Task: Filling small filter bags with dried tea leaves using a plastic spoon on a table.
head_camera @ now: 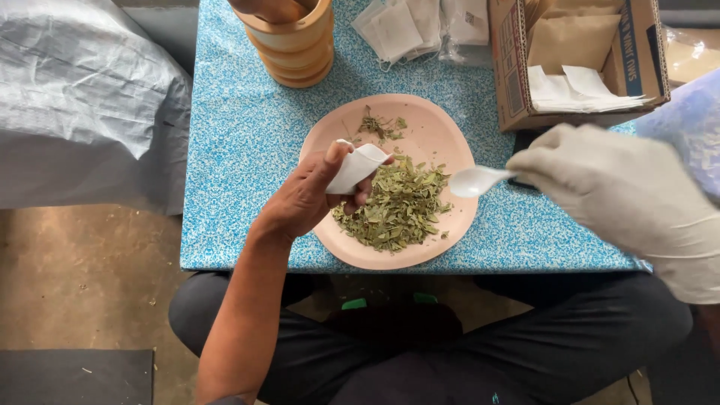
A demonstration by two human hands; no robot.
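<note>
Blue speckled table (247, 150) in front of us, pink plate (435, 124) near its front edge. Our bare left hand (307, 199) pinches a small white bag (356, 166) over the dried leaves (397, 206); right of it, our gloved right hand (622, 187) grips a white spoon (474, 181), bowl aimed left at the bag.

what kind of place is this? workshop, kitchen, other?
Probably a small, informal hand-packing spot for dried herbs or tea, set up low to the floor. Clues: a pink plate of dried leaves, the left hand holding a small white bag, and a cardboard box of empty bags.
</note>
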